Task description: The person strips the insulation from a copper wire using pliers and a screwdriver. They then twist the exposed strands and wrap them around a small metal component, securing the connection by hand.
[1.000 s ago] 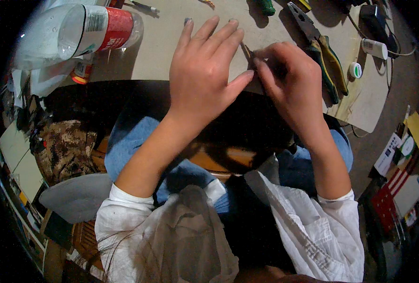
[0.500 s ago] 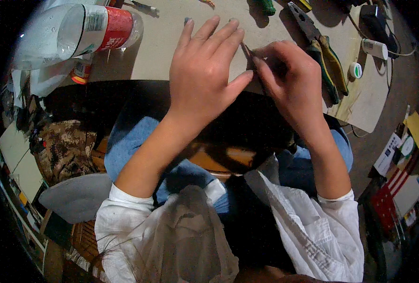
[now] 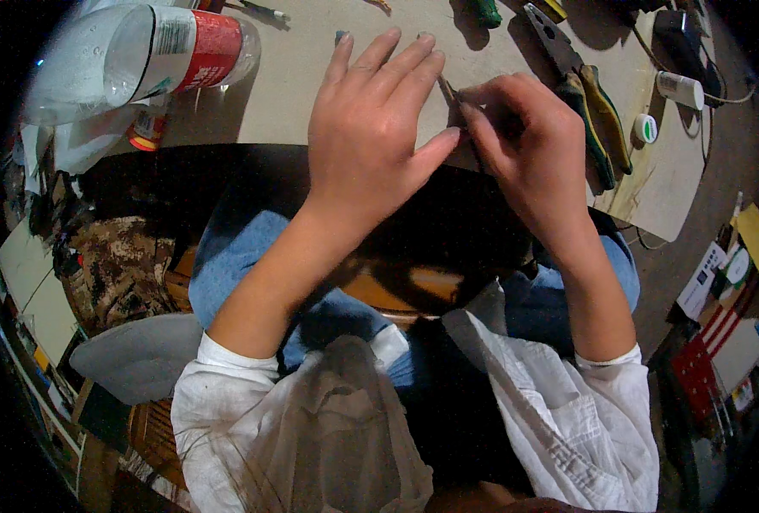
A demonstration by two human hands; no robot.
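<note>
My left hand (image 3: 371,111) lies palm down over the near edge of the table, fingers stretched out and slightly apart. A small bluish bit (image 3: 340,37) shows just past its fingertips; what lies under the palm is hidden. Close by on the right, my right hand (image 3: 529,128) is closed in a pinch on a thin, pointed brownish strip (image 3: 446,85). The strip's tip points toward my left index finger, and its other end is covered by my fingers. Pliers (image 3: 572,77) with yellow and dark green handles rest right of my right hand.
A big clear plastic bottle (image 3: 200,51) with a red and white label lies at the left. To the right are a white cylindrical container (image 3: 679,89), a white and green round cap (image 3: 645,128) and a black adapter (image 3: 675,38) with cable. A green handle (image 3: 487,12) shows at the far edge.
Both hands have shifted only a hair to the right. Their poses and the things around them look the same.
</note>
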